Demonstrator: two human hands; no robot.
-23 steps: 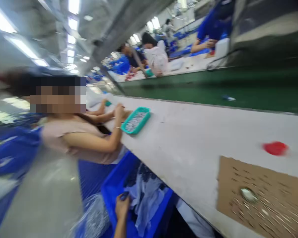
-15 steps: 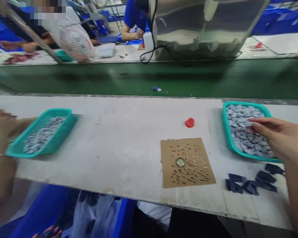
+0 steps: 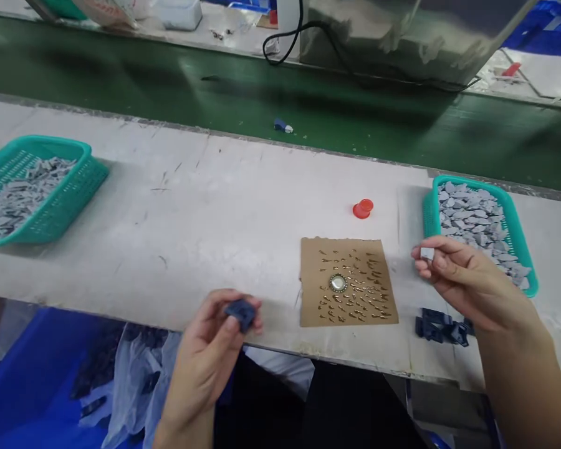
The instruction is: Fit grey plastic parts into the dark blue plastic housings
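My left hand (image 3: 210, 349) is at the near edge of the white table (image 3: 243, 206), its fingers closed on a small dark blue plastic part (image 3: 241, 312). My right hand (image 3: 467, 284) hovers left of a teal basket (image 3: 523, 262) full of small grey pieces and pinches one small grey piece (image 3: 427, 253) between its fingertips. Between the hands lies a brown cardboard square (image 3: 348, 282) strewn with several tiny gold pins and a round metal piece (image 3: 338, 283). A small heap of dark blue parts (image 3: 442, 327) lies just below my right hand.
A red cap (image 3: 363, 208) sits beyond the cardboard. A second teal basket (image 3: 37, 187) of grey pieces stands at the far left. A green conveyor belt (image 3: 215, 93) runs behind the table, with a small blue item (image 3: 283, 126) on it. A blue bin (image 3: 32, 386) with plastic bags sits below.
The view swung from a co-worker on the left down to the table. My left hand came up from the blue bin holding a dark blue part. My right hand left the basket with a grey piece.
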